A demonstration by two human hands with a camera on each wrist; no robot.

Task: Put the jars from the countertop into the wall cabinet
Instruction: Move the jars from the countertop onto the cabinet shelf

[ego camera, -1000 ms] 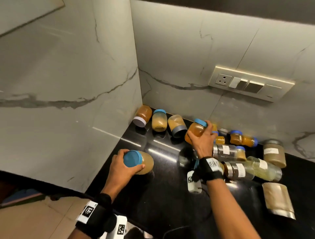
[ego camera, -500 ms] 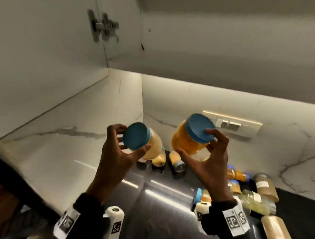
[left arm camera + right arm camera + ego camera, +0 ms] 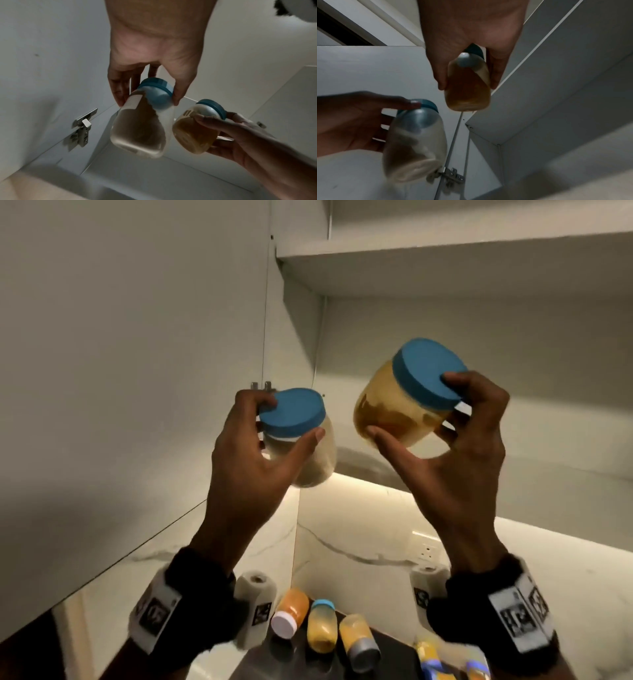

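My left hand (image 3: 270,433) grips a blue-lidded jar of pale powder (image 3: 308,453) by its lid and neck, raised in front of the open wall cabinet (image 3: 445,337). My right hand (image 3: 442,419) grips a blue-lidded jar of amber contents (image 3: 394,412), tilted left and a little higher. The left wrist view shows the pale jar (image 3: 142,128) between fingers and thumb, the amber jar (image 3: 193,135) beside it. In the right wrist view the amber jar (image 3: 468,88) hangs near the shelf edge. Several more jars (image 3: 320,625) lie on the black countertop (image 3: 267,659) below.
The open cabinet door (image 3: 137,371) stands at the left, its hinge (image 3: 82,129) close to the left hand. A white shelf (image 3: 445,265) crosses above the bottom compartment. A marble backsplash with a wall socket (image 3: 426,549) lies beneath the cabinet.
Both hands have lifted their jars from the countertop up to the cabinet opening. The head view has swung upward, so the countertop jars now sit at the bottom edge.
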